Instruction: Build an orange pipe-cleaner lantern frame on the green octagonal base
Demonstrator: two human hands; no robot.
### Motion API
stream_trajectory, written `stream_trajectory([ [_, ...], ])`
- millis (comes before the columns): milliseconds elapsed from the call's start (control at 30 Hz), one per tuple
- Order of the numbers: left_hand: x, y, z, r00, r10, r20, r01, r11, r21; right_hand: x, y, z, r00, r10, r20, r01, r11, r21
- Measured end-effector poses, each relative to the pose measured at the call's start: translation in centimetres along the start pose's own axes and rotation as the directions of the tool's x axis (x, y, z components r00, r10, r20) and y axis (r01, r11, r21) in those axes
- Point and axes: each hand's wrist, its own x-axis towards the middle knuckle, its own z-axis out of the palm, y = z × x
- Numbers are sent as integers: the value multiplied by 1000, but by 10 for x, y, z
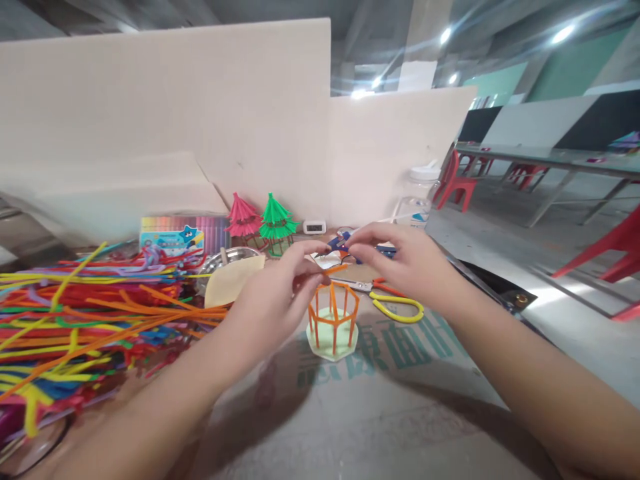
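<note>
My left hand (293, 283) has its fingers closed on a short orange pipe cleaner piece (336, 269), whose end sticks out to the right. My right hand (400, 257) is held in a pinch just to the right; whatever lies between its fingertips is too small to make out. Below both hands stands an orange pipe cleaner frame (334, 321), upright on a pale green base (334, 350) with a many-sided edge. Scissors (397, 308) with one yellow and one orange handle lie behind the frame, partly under my right hand.
Loose colourful pipe cleaners (100, 320) are heaped at left. Behind stand a marker pack (173, 239), a metal bowl (240, 255), a pink pagoda model (243, 217), a green pagoda model (277, 220), a small clock (315, 227) and a plastic bottle (420, 193). A board (250, 120) closes off the back.
</note>
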Motion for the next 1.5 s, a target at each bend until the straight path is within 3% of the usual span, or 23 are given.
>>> stream_trajectory([
  [67, 0, 3, 8, 1000, 5, -16, -6, 999, -44, -7, -26, 1, 993, -106, 46, 107, 994, -10],
  [133, -3, 2, 14, 1000, -10, -29, 7, 993, -120, -14, -36, 8, 983, -164, 77, 169, 984, -56],
  [267, -10, -14, 9, 999, -9, -49, 5, 996, -87, -18, -26, 18, 981, -184, 61, 191, 969, -157],
  [433, -15, -35, -3, 1000, 0, -20, 1, 1000, 25, -16, -13, 17, 991, -130, 26, 132, 985, -112],
  [733, -18, -27, -2, 992, -124, 4, 124, 985, -116, -19, -15, 28, 979, -190, 70, 197, 974, -112],
  [833, -13, -41, -10, 969, -225, 101, 234, 968, -86, -18, -11, 28, 981, -178, 77, 185, 976, -112],
  [933, -9, -61, -11, 919, -269, 288, 285, 958, -14, -19, -8, 27, 978, -184, 99, 196, 971, -135],
  [1067, -9, -73, 1, 804, -257, 537, 367, 924, -108, -22, -11, 30, 976, -174, 128, 198, 959, -202],
  [1133, -9, -74, 10, 784, -227, 578, 383, 909, -163, -23, -13, 32, 974, -175, 142, 202, 958, -204],
  [1300, -10, -77, 24, 843, -160, 513, 340, 898, -279, -22, -16, 33, 970, -173, 169, 203, 962, -181],
  [1500, -14, -73, 24, 907, -77, 414, 202, 942, -268, -24, -23, 26, 952, -235, 198, 277, 935, -221],
])
